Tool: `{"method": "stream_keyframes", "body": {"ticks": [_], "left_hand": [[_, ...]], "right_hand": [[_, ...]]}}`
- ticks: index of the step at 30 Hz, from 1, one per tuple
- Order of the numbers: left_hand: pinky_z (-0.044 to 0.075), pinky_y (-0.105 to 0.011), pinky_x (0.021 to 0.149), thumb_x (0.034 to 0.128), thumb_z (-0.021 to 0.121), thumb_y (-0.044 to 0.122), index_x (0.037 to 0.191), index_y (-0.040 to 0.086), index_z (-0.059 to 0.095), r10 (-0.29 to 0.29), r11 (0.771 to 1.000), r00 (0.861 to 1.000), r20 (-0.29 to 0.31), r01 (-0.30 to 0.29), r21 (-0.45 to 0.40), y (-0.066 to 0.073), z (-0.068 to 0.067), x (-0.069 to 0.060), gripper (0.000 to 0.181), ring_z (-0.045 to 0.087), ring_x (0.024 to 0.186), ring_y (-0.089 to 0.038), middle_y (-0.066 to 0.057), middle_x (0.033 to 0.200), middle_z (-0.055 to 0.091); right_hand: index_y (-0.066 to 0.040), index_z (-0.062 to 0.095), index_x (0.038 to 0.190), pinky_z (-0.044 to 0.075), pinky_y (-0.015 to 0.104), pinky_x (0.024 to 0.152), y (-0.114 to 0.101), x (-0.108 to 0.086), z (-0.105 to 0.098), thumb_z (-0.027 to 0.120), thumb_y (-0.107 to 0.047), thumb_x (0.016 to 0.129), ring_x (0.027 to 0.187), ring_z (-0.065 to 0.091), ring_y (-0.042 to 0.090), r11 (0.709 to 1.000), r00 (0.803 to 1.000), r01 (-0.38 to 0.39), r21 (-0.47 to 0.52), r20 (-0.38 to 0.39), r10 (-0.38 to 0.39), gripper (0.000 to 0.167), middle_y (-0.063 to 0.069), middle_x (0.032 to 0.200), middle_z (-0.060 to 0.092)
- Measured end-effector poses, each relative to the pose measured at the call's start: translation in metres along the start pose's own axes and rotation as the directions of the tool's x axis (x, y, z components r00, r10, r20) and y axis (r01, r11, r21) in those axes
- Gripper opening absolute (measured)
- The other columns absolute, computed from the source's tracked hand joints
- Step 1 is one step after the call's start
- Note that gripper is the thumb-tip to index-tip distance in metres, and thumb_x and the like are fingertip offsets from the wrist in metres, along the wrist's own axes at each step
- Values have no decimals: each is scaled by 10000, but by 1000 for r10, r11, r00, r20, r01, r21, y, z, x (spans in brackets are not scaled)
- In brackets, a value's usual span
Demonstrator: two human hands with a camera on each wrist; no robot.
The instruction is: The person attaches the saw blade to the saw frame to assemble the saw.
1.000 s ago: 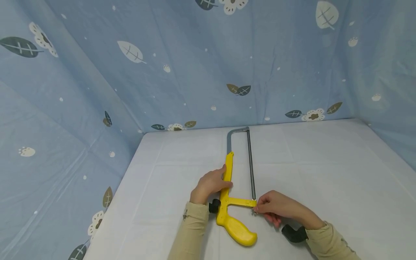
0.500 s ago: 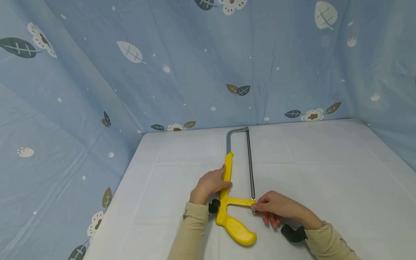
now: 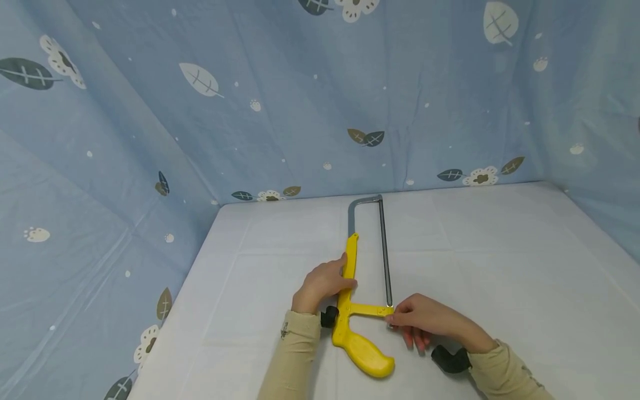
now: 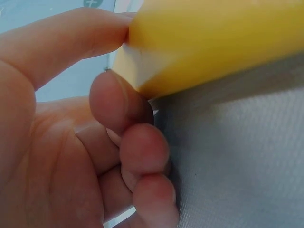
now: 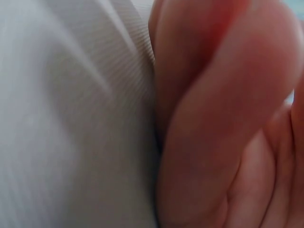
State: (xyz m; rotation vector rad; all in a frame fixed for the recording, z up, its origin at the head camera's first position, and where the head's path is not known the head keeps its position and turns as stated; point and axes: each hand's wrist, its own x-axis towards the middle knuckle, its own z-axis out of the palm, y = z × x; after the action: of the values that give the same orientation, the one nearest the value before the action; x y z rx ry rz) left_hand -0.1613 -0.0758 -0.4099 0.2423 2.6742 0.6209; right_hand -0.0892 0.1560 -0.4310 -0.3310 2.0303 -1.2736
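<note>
A hacksaw [image 3: 352, 258] with a yellow frame and handle lies on the white-covered table in the head view. Its dark blade [image 3: 385, 253] runs along the right side, joined to the grey bow at the far end. My left hand [image 3: 322, 283] grips the yellow frame between thumb and fingers; the left wrist view shows the frame [image 4: 213, 47] close up. At the blade's near end, my right hand [image 3: 430, 316] pinches a small metal wing nut [image 3: 391, 325], mostly hidden by the fingertips. Curled fingers [image 5: 204, 133] fill the right wrist view, where the nut is out of sight.
The white cloth [image 3: 490, 261] spreads under the saw and both hands. Behind and beside the table hangs a blue curtain [image 3: 310, 111] printed with leaves and flowers. A black wrist camera [image 3: 451, 359] sits under the right wrist, close to the cloth.
My right thumb and fingers have shifted slightly around the wing nut, which shows less and looks turned. The saw and my left hand have stayed in place.
</note>
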Motion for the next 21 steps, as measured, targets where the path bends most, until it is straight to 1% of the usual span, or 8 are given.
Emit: {"method": "stream_keyframes", "body": {"ticks": [5,12,18,21], "left_hand": [[382,-371,856,793,619,420,1411,187,283,3,1000,1000,2,-3,-2,0,-1,0,741,473,1006,-168,-38,1317,460],[378,-377,868,796,618,413,1411,187,282,3,1000,1000,-2,-3,-6,0,-1,0,737,469,1014,-173,-35,1325,451],[363,-388,896,798,615,412,1412,200,278,-5,1000,1000,8,5,-15,1,-2,-1,732,451,1098,-182,-27,1343,431],[362,-389,900,798,614,412,1413,201,275,-2,1000,1000,8,2,-14,0,-2,-1,733,447,1109,-183,-28,1345,428]], "right_hand": [[-66,649,796,367,192,360,-1,-1,-1,572,-404,839,371,487,114,1000,1000,11,5,11,-11,349,59,546,586],[-70,622,730,370,203,362,0,-1,-2,611,-414,807,362,458,114,999,999,6,-52,-37,-8,353,3,481,513],[-52,581,730,370,206,356,1,0,-2,623,-404,801,357,454,119,1000,999,3,-25,-35,-4,362,5,478,502],[-48,569,726,369,206,354,1,0,-2,627,-406,797,355,448,117,1000,999,2,-16,-34,-3,369,4,477,498]]}}
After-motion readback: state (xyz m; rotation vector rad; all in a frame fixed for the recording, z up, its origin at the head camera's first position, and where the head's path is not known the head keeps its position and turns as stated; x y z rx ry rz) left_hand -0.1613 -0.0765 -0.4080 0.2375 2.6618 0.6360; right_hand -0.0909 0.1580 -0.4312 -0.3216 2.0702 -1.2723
